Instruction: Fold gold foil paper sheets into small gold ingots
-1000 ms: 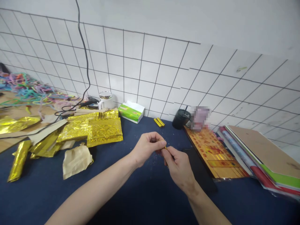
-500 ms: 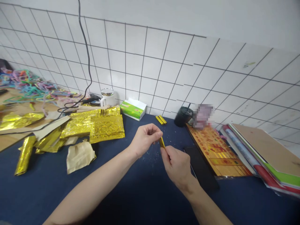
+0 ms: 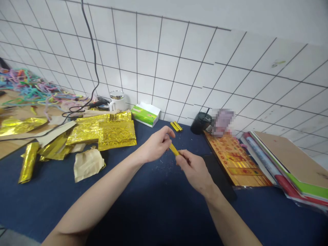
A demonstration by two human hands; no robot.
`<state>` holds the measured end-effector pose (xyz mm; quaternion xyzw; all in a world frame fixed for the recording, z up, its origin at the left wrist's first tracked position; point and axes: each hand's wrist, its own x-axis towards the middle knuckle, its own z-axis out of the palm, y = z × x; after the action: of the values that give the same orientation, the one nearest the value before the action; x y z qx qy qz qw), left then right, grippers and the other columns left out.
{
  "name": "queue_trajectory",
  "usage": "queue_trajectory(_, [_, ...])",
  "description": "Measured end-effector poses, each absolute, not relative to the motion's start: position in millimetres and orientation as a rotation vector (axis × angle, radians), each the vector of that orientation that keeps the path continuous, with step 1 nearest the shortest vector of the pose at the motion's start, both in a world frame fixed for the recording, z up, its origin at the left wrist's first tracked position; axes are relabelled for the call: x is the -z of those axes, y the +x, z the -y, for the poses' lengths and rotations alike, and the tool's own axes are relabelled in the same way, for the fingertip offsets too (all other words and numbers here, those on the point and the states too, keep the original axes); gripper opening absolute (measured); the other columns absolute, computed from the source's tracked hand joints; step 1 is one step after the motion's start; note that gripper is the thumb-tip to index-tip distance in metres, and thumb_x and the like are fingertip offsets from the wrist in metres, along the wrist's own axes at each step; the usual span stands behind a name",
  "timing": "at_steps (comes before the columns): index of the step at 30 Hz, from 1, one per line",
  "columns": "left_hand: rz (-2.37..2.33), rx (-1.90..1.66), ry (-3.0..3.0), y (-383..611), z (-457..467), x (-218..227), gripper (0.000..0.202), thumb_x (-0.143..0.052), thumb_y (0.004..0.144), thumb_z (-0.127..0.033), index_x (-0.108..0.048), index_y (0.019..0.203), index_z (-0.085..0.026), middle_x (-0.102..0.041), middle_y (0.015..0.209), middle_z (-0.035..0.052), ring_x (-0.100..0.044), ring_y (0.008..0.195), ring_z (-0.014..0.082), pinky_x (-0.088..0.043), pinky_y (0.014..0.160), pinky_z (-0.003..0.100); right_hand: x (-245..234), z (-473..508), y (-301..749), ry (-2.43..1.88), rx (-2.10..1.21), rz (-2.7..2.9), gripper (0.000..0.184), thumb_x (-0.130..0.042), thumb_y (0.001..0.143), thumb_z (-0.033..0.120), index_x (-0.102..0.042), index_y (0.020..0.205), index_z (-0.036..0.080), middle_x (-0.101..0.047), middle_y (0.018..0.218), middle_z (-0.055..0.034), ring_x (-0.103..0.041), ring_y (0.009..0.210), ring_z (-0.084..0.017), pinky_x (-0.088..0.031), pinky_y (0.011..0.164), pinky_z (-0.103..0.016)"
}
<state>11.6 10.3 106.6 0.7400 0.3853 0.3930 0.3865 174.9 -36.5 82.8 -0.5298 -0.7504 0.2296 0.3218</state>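
A narrow folded strip of gold foil paper (image 3: 174,149) slants between my hands, above the dark blue tabletop. My right hand (image 3: 194,171) is closed, pinching the strip's near end between thumb and fingers. At the far end is my left hand (image 3: 157,145), its index finger lifted and curved away from the thumb; the strip's tip meets or lies just by its lower fingers. Small folded gold pieces (image 3: 176,126) rest side by side beyond my hands. Left of them, embossed gold foil sheets (image 3: 118,135) are piled, with a crumpled cream paper (image 3: 88,164) and a gold foil roll (image 3: 28,162) nearer me.
A green tissue pack (image 3: 145,114) and white mug (image 3: 118,101) stand by the tiled wall. To the right are a black cup (image 3: 200,123), a black flat object (image 3: 220,177), orange-gold printed packets (image 3: 238,164) and stacked folders (image 3: 289,164). Colourful fuzzy strands (image 3: 33,89) heap at far left.
My left index finger has lifted from its pinch at the strip's far end. The strip now tilts more to the left, still in my right hand. The head view has shifted slightly.
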Motion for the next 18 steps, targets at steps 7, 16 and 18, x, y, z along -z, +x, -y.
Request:
queue_trajectory(7, [-0.759,-0.869,1.932,13,-1,-111,0.014,-0.039,0.082,-0.013,-0.047,0.092,-0.019,-0.047,0.061,-0.0059,-0.049,0.056,0.0086,-0.037,0.055,0.021,-85,34,177,-1.153,-1.497,1.587,0.034,-0.045,0.084,0.049,-0.054,0.074,0.017,-0.055,0.047,0.0026,-0.044,0.036,-0.008,-0.034,0.037,-0.02])
queue_trajectory(16, [-0.883,-0.863,1.91,21,1,-107,0.026,-0.043,0.085,-0.035,-0.047,0.068,-0.016,-0.05,0.061,-0.0031,-0.045,0.057,0.0088,-0.034,0.05,0.02,-88,37,177,-1.236,-1.046,1.702,0.037,-0.045,0.086,0.042,-0.049,0.059,0.018,-0.048,0.045,0.0043,-0.042,0.04,-0.007,-0.033,0.041,-0.019])
queue_trajectory(18, [-0.855,-0.868,1.899,23,1,-105,0.028,-0.042,0.085,-0.032,-0.046,0.063,-0.016,-0.047,0.058,-0.0038,-0.043,0.055,0.0082,-0.033,0.05,0.02,-89,37,178,-1.229,-1.091,1.723,0.037,-0.045,0.086,0.043,-0.049,0.06,0.017,-0.05,0.047,0.0035,-0.043,0.04,-0.007,-0.035,0.042,-0.019])
